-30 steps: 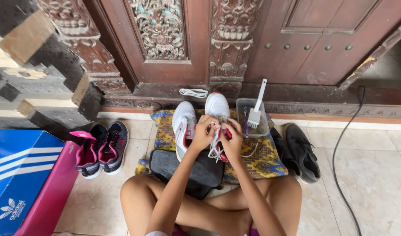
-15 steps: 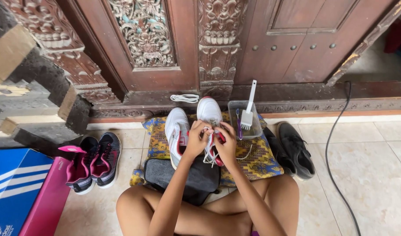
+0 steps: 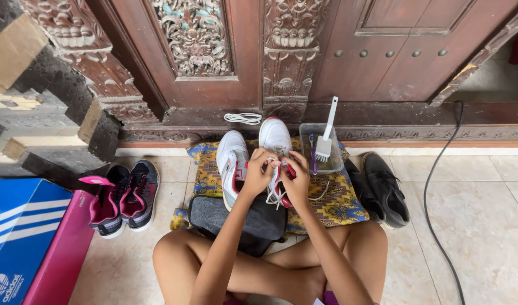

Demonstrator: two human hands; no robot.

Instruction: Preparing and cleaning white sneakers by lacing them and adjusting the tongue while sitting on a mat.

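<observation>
Since a second ago the view has drifted only slightly, while both hands have stayed at the same spot in the middle of the frame, so the lace work on the right-hand white sneaker (image 3: 274, 137) reads as going on rather than finished; the left hand (image 3: 259, 172) has its grip pinched narrow on the white lace (image 3: 276, 196) above the shoe's red-lined opening, and the right hand (image 3: 296, 179) closes its fingers on the lace beside it, the loose ends hanging below the knuckles; the second white sneaker (image 3: 232, 162) lies just left of it, smooth-skinned and rounded at the toe, untouched; both shoes rest on a patterned yellow and blue cloth (image 3: 335, 204) spread over the pale tiled floor (image 3: 485, 226), with a soft dark grey bag (image 3: 253, 220) overlapping its lower edge; just right of the hands, a clear plastic tub (image 3: 326, 162) holds a white bristle brush (image 3: 325, 138) standing tilted; a spare coil of white laces (image 3: 243, 118) sits on the carved dark wooden door sill (image 3: 383, 113) at upper centre; matte black shoes (image 3: 383, 189) lie at right, mesh pink and grey trainers (image 3: 123, 197) at left.
</observation>
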